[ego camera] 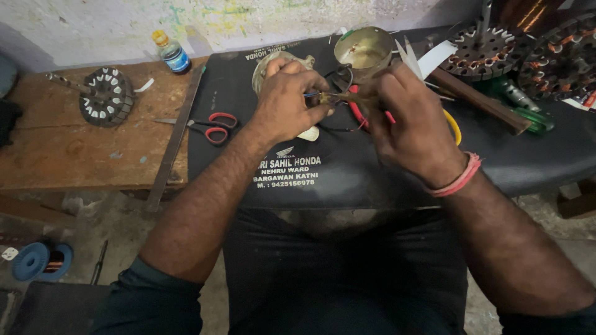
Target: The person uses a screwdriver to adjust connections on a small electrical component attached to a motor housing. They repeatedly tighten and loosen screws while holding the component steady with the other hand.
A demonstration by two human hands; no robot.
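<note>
- Black mat (372, 180) covers the bench; both hands work over its middle.
- Left hand (288, 99): fingers pressed together, pinching a thin wire bundle (338, 97).
- Right hand (413, 121): fingertips pinch the same bundle's other end.
- Metal housing (273, 65) lies under the left hand.
- Red-handled scissors (211, 127) rest at the mat's left edge.
- Wound stator (481, 53) sits near the far right corner.

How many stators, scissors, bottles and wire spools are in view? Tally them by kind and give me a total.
Stators: 3, one on the wooden bench, two at the far right
Red-handled scissors: 1
Small bottle: 1
Blue wire spool: 1
Total: 6
</note>
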